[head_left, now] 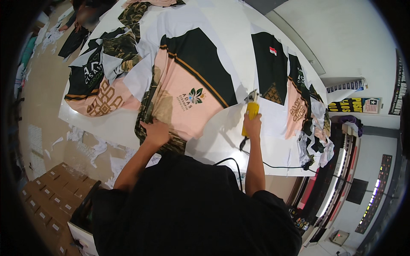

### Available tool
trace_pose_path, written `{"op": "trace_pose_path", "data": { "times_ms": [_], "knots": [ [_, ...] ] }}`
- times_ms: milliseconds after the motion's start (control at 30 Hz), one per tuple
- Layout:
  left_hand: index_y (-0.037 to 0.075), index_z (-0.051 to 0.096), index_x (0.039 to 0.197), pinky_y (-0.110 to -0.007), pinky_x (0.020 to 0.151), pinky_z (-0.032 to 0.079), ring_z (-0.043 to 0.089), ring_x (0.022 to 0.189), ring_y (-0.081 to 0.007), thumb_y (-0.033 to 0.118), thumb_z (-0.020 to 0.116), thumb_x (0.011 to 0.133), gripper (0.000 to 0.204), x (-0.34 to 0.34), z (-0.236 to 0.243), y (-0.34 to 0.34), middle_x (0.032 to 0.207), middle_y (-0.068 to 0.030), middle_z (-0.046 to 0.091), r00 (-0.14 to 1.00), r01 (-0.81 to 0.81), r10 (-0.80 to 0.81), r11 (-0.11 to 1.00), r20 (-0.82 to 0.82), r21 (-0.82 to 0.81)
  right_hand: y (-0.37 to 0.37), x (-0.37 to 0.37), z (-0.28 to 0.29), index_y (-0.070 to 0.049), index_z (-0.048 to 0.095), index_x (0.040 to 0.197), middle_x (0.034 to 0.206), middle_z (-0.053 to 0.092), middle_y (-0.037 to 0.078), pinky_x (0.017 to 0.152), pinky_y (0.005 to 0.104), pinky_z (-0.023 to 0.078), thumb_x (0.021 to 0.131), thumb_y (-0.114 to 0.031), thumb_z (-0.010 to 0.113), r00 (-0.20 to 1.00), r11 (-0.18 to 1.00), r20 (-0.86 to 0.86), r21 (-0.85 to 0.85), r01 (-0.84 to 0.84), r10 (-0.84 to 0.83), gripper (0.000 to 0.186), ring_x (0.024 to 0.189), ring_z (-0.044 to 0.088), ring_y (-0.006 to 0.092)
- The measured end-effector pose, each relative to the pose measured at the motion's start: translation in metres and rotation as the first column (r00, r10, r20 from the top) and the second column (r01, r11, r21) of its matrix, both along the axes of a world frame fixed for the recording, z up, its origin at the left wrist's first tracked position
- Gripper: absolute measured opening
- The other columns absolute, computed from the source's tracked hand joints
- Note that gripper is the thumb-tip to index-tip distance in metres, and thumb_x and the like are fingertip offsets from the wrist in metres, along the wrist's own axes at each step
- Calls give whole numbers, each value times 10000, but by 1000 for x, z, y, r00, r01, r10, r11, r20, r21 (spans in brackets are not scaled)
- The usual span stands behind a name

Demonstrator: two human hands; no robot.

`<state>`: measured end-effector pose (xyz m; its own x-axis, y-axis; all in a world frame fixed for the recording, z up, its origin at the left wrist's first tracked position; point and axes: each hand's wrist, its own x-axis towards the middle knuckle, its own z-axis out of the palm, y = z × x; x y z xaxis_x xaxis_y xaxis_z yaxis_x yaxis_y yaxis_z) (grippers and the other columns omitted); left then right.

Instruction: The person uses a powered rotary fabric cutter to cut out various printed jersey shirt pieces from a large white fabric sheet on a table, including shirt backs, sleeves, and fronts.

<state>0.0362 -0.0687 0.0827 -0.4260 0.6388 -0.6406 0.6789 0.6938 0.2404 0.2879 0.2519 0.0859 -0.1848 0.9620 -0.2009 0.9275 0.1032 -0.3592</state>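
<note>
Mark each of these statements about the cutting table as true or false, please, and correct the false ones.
1. The right hand grips a yellow electric cutter. True.
2. The left hand holds scissors. False: it presses flat on the pink and black printed fabric.
3. The cutter has a black cord trailing off it. True.
4. The table is dark wood. False: its surface is white.
5. Cardboard boxes lie on the floor at the lower left. True.

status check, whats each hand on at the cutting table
Left hand flat on the printed pink and black fabric. Right hand grips the yellow electric cutter, cord trailing. Nothing blocking the cutter.
</note>
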Motion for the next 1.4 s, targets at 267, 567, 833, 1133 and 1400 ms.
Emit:
{"op": "trace_pose_path", "data": {
  "times_ms": [267, 567, 833, 1133, 1400],
  "knots": [
    [87, 592, 1345, -675, 1073, 341, 531, 1313, -417, 497, 761, 833, 677, 48, -26, 88, 1375, -204, 589, 966, -48, 144, 916, -215, 398, -101, 92, 23, 44, 440, 1223, 1006, 680, 374, 812, 566, 550, 935, -373, 655, 998, 998, 29, -20, -62, 63, 551, 933, 675, 543],
    [199, 193, 1655, -793, 1141, 120, 10, 1570, -480, 552, 871, 679, 1240, 49, -69, 59, 1715, -217, 21, 982, 72, -11, 945, -191, 318, -167, 144, 39, -6, 420, 1227, 1071, 645, 337, 800, 577, 534, 932, -291, 691, 963, 951, -65, -156, -267, 260, 492, 946, 649, 544],
    [195, 174, 1660, -775, 1155, 94, -40, 1566, -496, 494, 922, 602, 1329, 37, -67, 26, 1717, -226, -26, 989, 59, -7, 935, -149, 351, -161, 122, 19, 20, 392, 1249, 1117, 624, 360, 813, 589, 534, 942, -298, 667, 957, 939, -64, -188, -289, 282, 521, 965, 645, 547],
    [192, 177, 1658, -778, 1155, 81, -50, 1568, -487, 465, 932, 596, 1332, 37, -64, 27, 1723, -207, -32, 993, 44, -1, 933, -122, 357, -134, 94, 7, 53, 408, 1171, 953, 649, 384, 757, 579, 540, 935, -284, 663, 931, 932, -106, -60, -358, 351, 484, 862, 655, 548],
    [197, 186, 1658, -768, 1164, 72, -41, 1570, -481, 443, 936, 588, 1329, 37, -64, 28, 1724, -200, -18, 994, 29, 10, 934, -106, 356, -122, 85, 7, 68, 406, 1259, 1030, 650, 373, 786, 560, 556, 945, -297, 645, 930, 926, -88, -95, -365, 358, 537, 900, 672, 529]
  ]
}}
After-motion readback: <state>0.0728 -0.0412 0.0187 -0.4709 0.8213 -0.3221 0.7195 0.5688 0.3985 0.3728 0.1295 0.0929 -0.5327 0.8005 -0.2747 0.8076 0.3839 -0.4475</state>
